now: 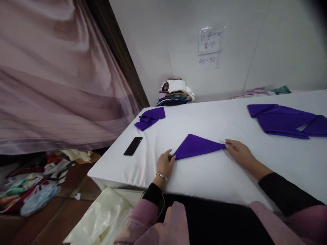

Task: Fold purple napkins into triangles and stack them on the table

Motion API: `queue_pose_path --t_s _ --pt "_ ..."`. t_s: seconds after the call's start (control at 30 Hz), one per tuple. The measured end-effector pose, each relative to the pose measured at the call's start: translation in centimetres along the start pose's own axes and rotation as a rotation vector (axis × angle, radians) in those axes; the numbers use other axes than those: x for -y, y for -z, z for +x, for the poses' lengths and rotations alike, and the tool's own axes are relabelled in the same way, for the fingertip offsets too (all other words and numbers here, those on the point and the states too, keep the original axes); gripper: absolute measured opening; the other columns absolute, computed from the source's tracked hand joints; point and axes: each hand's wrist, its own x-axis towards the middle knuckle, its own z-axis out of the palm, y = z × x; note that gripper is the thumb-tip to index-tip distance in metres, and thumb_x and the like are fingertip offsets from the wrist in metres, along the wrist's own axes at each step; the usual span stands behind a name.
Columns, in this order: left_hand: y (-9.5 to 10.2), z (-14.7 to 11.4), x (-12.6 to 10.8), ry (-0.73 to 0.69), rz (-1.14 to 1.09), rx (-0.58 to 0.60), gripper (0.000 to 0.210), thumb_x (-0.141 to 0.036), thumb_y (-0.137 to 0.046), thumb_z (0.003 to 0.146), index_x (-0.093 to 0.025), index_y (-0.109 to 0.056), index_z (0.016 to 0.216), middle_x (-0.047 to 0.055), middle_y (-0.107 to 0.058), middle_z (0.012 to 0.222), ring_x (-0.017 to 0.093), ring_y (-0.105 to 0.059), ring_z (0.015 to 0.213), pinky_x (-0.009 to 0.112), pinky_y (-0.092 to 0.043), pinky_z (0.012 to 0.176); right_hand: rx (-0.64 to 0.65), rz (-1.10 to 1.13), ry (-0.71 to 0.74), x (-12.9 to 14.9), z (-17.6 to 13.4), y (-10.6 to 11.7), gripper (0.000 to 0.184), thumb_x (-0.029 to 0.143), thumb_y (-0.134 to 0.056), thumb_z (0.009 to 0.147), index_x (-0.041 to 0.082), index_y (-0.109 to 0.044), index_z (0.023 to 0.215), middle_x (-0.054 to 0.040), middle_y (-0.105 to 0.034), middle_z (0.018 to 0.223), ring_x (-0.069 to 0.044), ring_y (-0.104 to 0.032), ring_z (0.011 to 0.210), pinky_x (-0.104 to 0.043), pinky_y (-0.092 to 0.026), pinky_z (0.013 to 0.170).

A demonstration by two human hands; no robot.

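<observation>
A purple cloth napkin, folded into a triangle, lies flat on the white-covered table with its peak pointing away from me. My left hand pinches its left corner between thumb and fingers; a bracelet is on that wrist. At the opposite corner, my right hand grips the tip with thumb and fingertips. Both corners are partly hidden by the fingers.
A crumpled purple cloth and a black phone lie to the left. More folded purple cloths are at the right. Stacked clothes stand behind the table, below a wall sign. A curtain hangs left, above bags.
</observation>
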Motion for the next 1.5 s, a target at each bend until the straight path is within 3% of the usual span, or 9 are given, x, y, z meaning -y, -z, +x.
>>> queue_pose_path --t_s 0.2,0.67,0.9,1.03,1.17,1.23,1.33,1.43,1.5 --pt "0.1 -0.7 0.4 0.074 -0.07 0.003 0.04 -0.018 -0.06 0.078 -0.022 -0.056 0.117 0.0 -0.065 0.089 0.015 -0.059 0.087 0.032 -0.046 0.084 -0.002 0.078 -0.076 -0.6 0.0 0.0 0.041 0.041 -0.052 0.076 0.022 -0.064 0.109 -0.0064 -0.07 0.093 -0.023 -0.063 0.076 -0.041 -0.052 0.074" --pt "-0.3 0.2 -0.3 0.16 -0.054 0.04 0.039 -0.016 -0.059 0.078 -0.024 -0.058 0.116 -0.001 -0.064 0.088 0.014 -0.058 0.082 0.03 -0.046 0.081 -0.019 0.12 -0.098 -0.2 1.5 -0.6 0.037 0.037 -0.052 0.071 0.022 -0.067 0.101 -0.0039 -0.069 0.084 -0.022 -0.062 0.074 -0.04 -0.051 0.073" --pt "0.0 0.2 -1.1 0.106 0.035 0.076 0.042 -0.012 -0.057 0.075 -0.022 -0.058 0.116 0.0 -0.065 0.085 0.017 -0.057 0.087 0.033 -0.044 0.085 0.044 0.018 -0.052 -0.4 1.4 -0.3 0.034 0.033 -0.049 0.072 0.023 -0.067 0.1 -0.0054 -0.069 0.087 -0.024 -0.063 0.079 -0.042 -0.051 0.074" --pt "0.2 0.1 -1.0 0.082 0.082 0.079 0.046 -0.01 -0.054 0.072 -0.02 -0.057 0.117 0.0 -0.065 0.081 0.018 -0.057 0.086 0.034 -0.042 0.086 0.049 -0.045 0.01 0.3 0.9 0.3 0.038 0.037 -0.048 0.078 0.021 -0.063 0.109 -0.0085 -0.067 0.106 -0.028 -0.06 0.099 -0.046 -0.048 0.086" --pt "0.9 -0.1 -1.2 0.083 0.172 0.089 0.046 -0.011 -0.054 0.071 -0.018 -0.057 0.116 0.002 -0.066 0.083 0.022 -0.056 0.089 0.038 -0.041 0.085 0.039 -0.029 0.15 2.9 0.2 0.0 0.04 0.04 -0.044 0.085 0.023 -0.058 0.118 -0.0084 -0.06 0.122 -0.026 -0.052 0.114 -0.045 -0.044 0.094" --pt "1.2 0.0 -2.0 0.033 0.221 0.043 0.041 -0.014 -0.054 0.074 -0.017 -0.057 0.115 0.005 -0.066 0.094 0.024 -0.055 0.096 0.04 -0.04 0.088 0.105 -0.023 0.28 4.8 0.1 -0.7 0.041 0.041 -0.041 0.088 0.022 -0.056 0.122 -0.0085 -0.057 0.127 -0.025 -0.048 0.121 -0.045 -0.039 0.1" --pt "0.8 0.2 -4.1 -0.166 0.219 0.021 0.036 -0.023 -0.052 0.081 -0.017 -0.055 0.117 0.009 -0.061 0.113 0.025 -0.051 0.109 0.042 -0.036 0.096 0.278 -0.057 0.452 7.7 0.3 -2.4 0.046 0.042 -0.039 0.091 0.022 -0.049 0.13 -0.0083 -0.047 0.138 -0.025 -0.035 0.131 -0.048 -0.027 0.108" --pt "-0.9 0.8 -6.1 -0.379 0.21 0.147 0.042 -0.034 -0.047 0.088 -0.016 -0.048 0.126 0.01 -0.052 0.131 0.024 -0.042 0.124 0.044 -0.028 0.106 0.383 -0.104 0.544 9.6 1.0 -4.7 0.052 0.046 -0.037 0.092 0.021 -0.04 0.138 -0.0088 -0.037 0.145 -0.025 -0.026 0.136 -0.05 -0.021 0.11" --pt "-2.3 1.2 -6.5 -0.432 0.258 0.236 0.052 -0.042 -0.042 0.09 -0.014 -0.041 0.133 0.012 -0.041 0.142 0.026 -0.03 0.133 0.047 -0.022 0.109 0.394 -0.135 0.581 10.1 1.6 -6.2 0.057 0.049 -0.035 0.092 0.02 -0.036 0.14 -0.0108 -0.035 0.146 -0.025 -0.023 0.137 -0.05 -0.02 0.11"
